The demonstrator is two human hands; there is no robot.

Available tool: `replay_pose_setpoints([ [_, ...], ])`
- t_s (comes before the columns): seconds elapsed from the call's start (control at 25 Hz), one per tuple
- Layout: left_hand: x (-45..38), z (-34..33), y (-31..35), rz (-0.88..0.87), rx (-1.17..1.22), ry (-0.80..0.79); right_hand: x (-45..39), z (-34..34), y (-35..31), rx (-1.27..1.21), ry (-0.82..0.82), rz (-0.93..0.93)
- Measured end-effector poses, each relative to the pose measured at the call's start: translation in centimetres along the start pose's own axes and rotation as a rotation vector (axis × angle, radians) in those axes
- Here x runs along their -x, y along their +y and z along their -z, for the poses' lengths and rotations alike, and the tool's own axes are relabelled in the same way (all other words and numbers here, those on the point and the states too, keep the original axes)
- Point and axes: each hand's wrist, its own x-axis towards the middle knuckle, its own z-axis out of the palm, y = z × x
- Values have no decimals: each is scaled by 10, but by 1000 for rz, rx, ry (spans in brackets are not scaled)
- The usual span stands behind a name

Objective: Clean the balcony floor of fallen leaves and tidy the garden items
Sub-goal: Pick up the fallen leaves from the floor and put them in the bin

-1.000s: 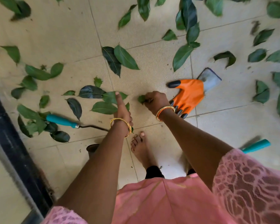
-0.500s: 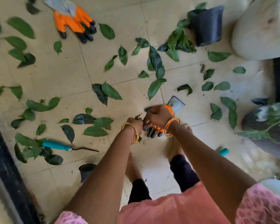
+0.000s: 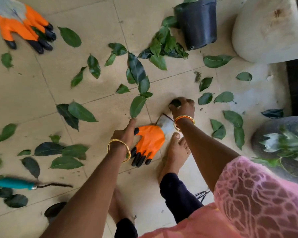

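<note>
Green leaves lie scattered over the beige floor tiles (image 3: pixel 96 28). My right hand (image 3: pixel 183 109) curls round a dark leaf (image 3: pixel 175 103) on the floor, just past an orange glove (image 3: pixel 150 139). That glove lies flat between my two hands, black fingertips pointing toward me. My left hand (image 3: pixel 125 134) reaches past the glove's thumb and pinches the lower tip of a long leaf (image 3: pixel 137 106). A bit of green shows under that wrist. A second orange glove (image 3: pixel 22 24) lies at the top left.
A black pot (image 3: pixel 199 23) lies tipped among a heap of leaves at the top. A large white planter (image 3: pixel 268 31) and a dark planter with a plant (image 3: pixel 282 145) stand on the right. A teal-handled tool (image 3: pixel 15 183) lies at the left. My bare feet stand beside the glove.
My right hand left the orange glove and moved up and right onto a dark leaf. My left hand reached forward to the long leaf. The view swung toward the pots.
</note>
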Motion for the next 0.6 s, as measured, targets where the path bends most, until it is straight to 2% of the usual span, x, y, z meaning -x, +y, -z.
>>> replay_pose_setpoints([
  [0.12, 3, -20, 16, 34, -40, -4, -7, -1, 5, 63, 51, 45],
  [0.16, 2, -28, 21, 58, -85, -49, -7, 1, 8, 97, 29, 54],
  [0.24, 8, -38, 33, 83, -114, -38, -3, 9, 13, 92, -55, 76],
  [0.32, 17, -46, 45, 91, -40, -98, 8, 23, 12, -88, -144, 25],
  [0.4, 36, -56, 62, 77, -66, -193, 24, 44, 8, -318, -249, -122],
  [0.52, 67, -68, 86, 50, -59, -189, 45, 74, 2, -531, -408, -279],
  [0.6, 85, -75, 99, 20, -119, -185, 51, 89, -3, -596, -424, -333],
])
